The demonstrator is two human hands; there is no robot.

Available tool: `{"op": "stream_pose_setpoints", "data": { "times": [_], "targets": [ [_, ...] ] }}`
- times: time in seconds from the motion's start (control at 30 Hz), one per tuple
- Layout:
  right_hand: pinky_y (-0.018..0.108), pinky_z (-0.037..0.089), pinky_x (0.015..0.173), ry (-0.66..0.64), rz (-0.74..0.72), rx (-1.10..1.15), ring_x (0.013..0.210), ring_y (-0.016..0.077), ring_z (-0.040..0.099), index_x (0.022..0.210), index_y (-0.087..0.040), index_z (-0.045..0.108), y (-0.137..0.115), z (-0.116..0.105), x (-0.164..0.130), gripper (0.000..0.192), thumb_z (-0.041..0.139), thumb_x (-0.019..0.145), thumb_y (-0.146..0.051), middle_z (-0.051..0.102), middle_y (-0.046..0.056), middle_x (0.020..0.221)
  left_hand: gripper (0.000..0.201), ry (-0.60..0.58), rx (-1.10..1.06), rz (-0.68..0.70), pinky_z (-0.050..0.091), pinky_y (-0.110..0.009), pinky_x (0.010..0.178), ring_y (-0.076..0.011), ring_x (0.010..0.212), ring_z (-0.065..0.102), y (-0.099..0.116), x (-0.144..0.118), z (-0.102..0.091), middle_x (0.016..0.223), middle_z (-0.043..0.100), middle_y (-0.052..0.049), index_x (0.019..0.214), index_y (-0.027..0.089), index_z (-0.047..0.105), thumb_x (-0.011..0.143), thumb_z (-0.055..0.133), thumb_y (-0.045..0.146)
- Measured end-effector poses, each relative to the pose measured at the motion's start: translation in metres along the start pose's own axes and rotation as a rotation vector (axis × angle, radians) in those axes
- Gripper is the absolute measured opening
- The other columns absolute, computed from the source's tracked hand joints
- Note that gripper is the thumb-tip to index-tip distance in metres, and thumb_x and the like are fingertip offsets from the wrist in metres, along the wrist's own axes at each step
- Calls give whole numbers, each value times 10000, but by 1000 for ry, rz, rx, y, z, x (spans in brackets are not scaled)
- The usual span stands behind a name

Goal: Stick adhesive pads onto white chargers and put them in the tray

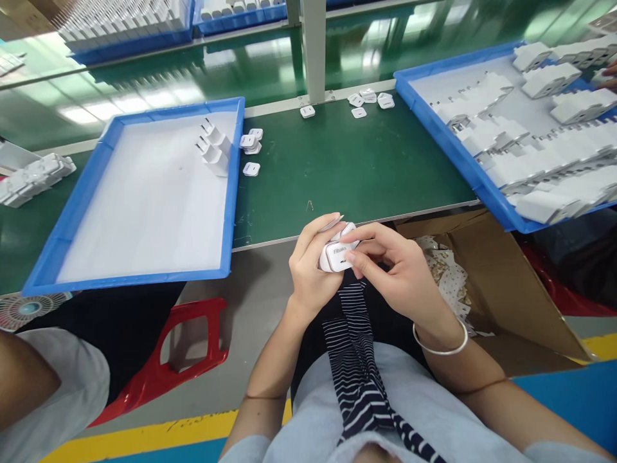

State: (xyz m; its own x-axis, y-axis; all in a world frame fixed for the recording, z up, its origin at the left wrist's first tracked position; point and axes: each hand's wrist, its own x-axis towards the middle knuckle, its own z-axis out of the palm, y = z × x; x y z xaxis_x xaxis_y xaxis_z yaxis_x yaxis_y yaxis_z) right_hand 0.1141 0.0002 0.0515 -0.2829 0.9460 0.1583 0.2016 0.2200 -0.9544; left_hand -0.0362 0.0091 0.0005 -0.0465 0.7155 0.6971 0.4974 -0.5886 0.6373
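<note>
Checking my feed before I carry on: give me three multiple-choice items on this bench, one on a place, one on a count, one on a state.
1. Where is the white charger?
A. in the left tray
B. between both hands
C. in the cardboard box

2. How many chargers stand in the left blue tray?
A. two
B. six
C. none

3. How does the left hand stand?
A. flat on the bench
B. closed on the charger
C. out of view

Answers: B, the right hand touches it too; A, a pair by the tray's right wall; B, fingers wrap it.

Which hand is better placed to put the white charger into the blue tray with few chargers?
Probably left: the left hand grips the white charger, and the near-bare blue tray lies on that side.
</note>
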Motion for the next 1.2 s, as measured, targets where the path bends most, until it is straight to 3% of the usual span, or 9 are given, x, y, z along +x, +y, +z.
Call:
{"op": "stream_pose_setpoints", "data": {
  "times": [0.7, 1.2],
  "targets": [
    [212, 429, 552, -22, -90, -186, 547, 82, 560, 1056, -202, 630, 2, -4, 2, 124, 586, 957, -143, 674, -62, 697, 298, -38, -48, -55, 622, -383, 971, -214, 1126, 712, 0, -1, 4, 1237, 719, -79, 1153, 208, 707, 864, 701, 133],
    [226, 430, 568, -31, -59, -124, 583, 98, 569, 1038, -220, 630, 0, -1, 1, 95, 589, 969, -170, 681, -32, 740, 293, -6, 31, -16, 622, -375, 969, -213, 1121, 713, 6, 1, 1, 1233, 717, -88, 1167, 201, 688, 879, 688, 148]
  ]
}}
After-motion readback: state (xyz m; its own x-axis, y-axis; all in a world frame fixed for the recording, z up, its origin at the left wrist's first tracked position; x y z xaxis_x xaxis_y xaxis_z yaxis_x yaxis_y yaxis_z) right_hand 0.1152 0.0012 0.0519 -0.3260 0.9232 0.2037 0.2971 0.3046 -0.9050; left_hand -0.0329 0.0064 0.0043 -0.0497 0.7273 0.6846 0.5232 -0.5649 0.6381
